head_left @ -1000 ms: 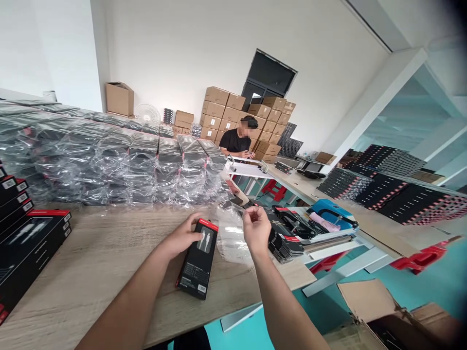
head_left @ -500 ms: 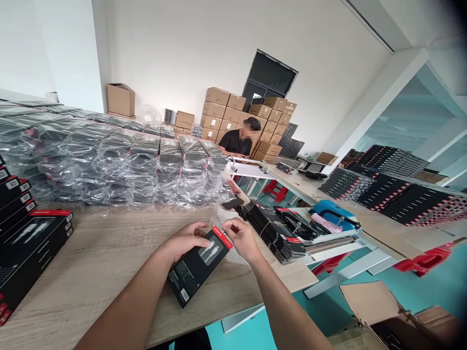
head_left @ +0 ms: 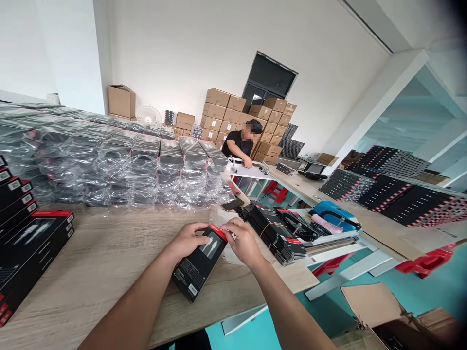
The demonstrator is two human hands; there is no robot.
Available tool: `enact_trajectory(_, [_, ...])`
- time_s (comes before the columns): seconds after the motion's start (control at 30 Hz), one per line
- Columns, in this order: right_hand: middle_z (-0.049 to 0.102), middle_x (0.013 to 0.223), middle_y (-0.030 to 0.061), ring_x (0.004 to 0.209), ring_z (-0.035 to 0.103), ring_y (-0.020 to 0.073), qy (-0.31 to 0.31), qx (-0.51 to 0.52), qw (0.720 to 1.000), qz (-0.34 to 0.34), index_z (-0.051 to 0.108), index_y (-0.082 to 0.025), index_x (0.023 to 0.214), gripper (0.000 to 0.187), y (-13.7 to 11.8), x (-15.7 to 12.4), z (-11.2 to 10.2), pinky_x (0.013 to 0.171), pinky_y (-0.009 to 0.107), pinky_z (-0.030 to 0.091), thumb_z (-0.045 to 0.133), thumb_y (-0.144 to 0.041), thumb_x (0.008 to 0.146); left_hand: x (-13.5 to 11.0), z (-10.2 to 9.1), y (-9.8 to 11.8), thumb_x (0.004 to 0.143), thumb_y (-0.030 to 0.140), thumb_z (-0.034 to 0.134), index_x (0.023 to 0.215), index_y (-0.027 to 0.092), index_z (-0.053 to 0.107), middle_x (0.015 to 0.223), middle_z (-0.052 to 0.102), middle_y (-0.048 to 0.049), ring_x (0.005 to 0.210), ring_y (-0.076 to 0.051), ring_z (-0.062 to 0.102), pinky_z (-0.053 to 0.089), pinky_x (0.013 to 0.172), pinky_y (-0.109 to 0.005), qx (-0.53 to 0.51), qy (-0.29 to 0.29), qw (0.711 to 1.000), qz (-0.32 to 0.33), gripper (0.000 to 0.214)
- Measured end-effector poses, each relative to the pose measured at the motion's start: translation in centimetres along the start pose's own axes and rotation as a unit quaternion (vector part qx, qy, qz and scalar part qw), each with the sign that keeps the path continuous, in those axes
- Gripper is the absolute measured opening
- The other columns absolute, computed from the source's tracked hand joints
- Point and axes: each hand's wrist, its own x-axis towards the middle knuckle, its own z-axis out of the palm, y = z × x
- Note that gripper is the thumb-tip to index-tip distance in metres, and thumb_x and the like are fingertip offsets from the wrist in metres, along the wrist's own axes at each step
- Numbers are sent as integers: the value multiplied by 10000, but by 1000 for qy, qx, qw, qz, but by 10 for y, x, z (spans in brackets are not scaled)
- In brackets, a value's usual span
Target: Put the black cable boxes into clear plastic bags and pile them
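A black retail box with a red end lies tilted on the light wood table, its printed front showing a white cable. My left hand grips its upper left side. My right hand sits at the red end, with its fingers curled over the box's corner. Transparent plastic film lies beneath and beyond my right hand, partly hidden by it. A strapped bundle of flat black boxes stands just right of my right hand.
Black boxes are stacked at the table's left, and plastic-wrapped packs fill the far side. A co-worker stands beyond, before stacked cartons. A table edge runs lower right, above an open carton.
My right hand has moved left from the plastic film onto the box's red end. The box has shifted toward it and turned slightly. The co-worker has straightened and reached forward.
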Motion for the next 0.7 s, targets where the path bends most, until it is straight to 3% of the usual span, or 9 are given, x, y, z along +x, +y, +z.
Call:
enact_trajectory(0.13, [644, 740, 57, 633, 587, 179, 46, -105, 983, 142, 661, -199, 784, 110, 9, -3, 6, 611, 284, 445, 574, -267, 786, 2, 2, -2, 717, 171, 645, 1232, 148, 590, 912, 739, -83, 729, -194, 681, 515, 676, -297, 22, 27, 999, -27, 519])
enact_trajectory(0.27, [598, 545, 19, 495, 539, 151, 34, 34, 959, 278, 590, -192, 626, 194, 18, -1, 12, 485, 248, 390, 580, -344, 744, 10, 4, -11, 726, 163, 639, 1238, 151, 596, 1060, 712, -102, 838, -217, 682, 514, 784, -334, 24, 38, 999, 10, 514])
enact_trajectory(0.33, [599, 544, 15, 491, 544, 147, 44, 101, 950, 291, 592, -186, 649, 172, 20, -2, 14, 459, 236, 390, 569, -337, 727, 15, 5, -16, 720, 146, 642, 1244, 168, 593, 1195, 657, -104, 976, -231, 657, 485, 885, -342, 22, 59, 997, 45, 527])
enact_trajectory(0.43, [593, 540, 5, 480, 535, 141, 61, 112, 952, 278, 594, -186, 663, 129, 20, -4, 19, 443, 229, 397, 568, -306, 703, 19, 5, -19, 724, 120, 621, 1243, 176, 593, 1287, 600, -92, 1136, -231, 583, 422, 990, -329, 33, 96, 991, 82, 523])
enact_trajectory(0.6, [601, 539, -1, 450, 523, 139, 67, 88, 960, 259, 573, -200, 635, 97, 16, -8, 25, 441, 239, 395, 572, -272, 700, 16, 7, -17, 772, 176, 572, 1266, 180, 577, 1135, 685, -83, 971, -234, 648, 472, 901, -349, 83, 98, 990, 58, 494])
enact_trajectory(0.7, [612, 548, 6, 473, 538, 148, 84, 56, 968, 229, 580, -201, 623, 114, 12, -5, 24, 468, 248, 398, 553, -258, 718, 16, 8, -17, 772, 192, 577, 1254, 197, 588, 1040, 717, -70, 989, -243, 641, 460, 915, -351, 94, 110, 988, 58, 482])
